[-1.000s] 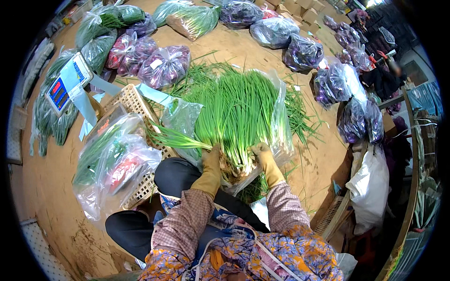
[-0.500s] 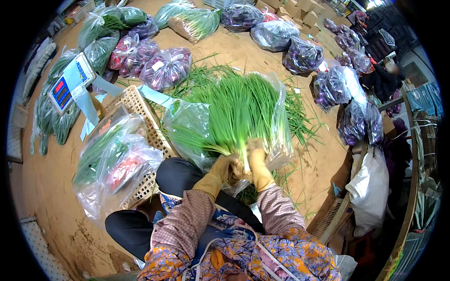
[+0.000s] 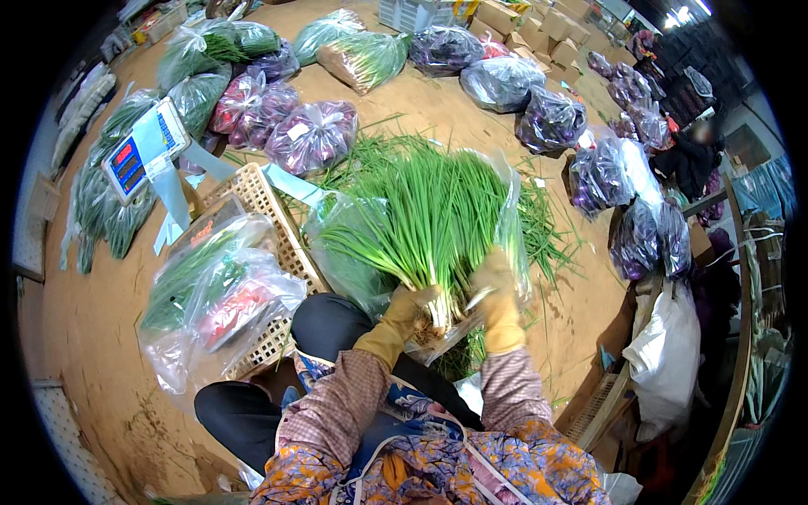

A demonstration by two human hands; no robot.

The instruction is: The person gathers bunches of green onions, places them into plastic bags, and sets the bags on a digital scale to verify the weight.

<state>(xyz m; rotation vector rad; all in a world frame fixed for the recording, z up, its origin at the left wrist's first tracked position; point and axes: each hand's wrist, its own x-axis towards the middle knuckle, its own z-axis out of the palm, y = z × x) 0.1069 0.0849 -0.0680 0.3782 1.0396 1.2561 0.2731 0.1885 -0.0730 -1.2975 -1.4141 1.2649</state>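
A large spread of green onions lies before me on an open clear plastic bag, leaves pointing away and white root ends toward me. My left hand, in a yellowish work glove, is closed round the base of a bunch, with brown roots showing below it. Just to the right, my right hand, gloved alike, is somewhat blurred by motion. White stalk ends poke out at its fingers, beside the bunch; how many stalks it grips is hidden.
Left of my knee sits a cream plastic crate with bagged greens on it. A digital scale stands beyond. Bags of purple produce ring the floor. Cardboard boxes lie far back; another person sits far right.
My right hand has moved right, away from the left hand, to the neighbouring stalks. The left hand keeps its hold on the bunch. The whole view has shifted slightly.
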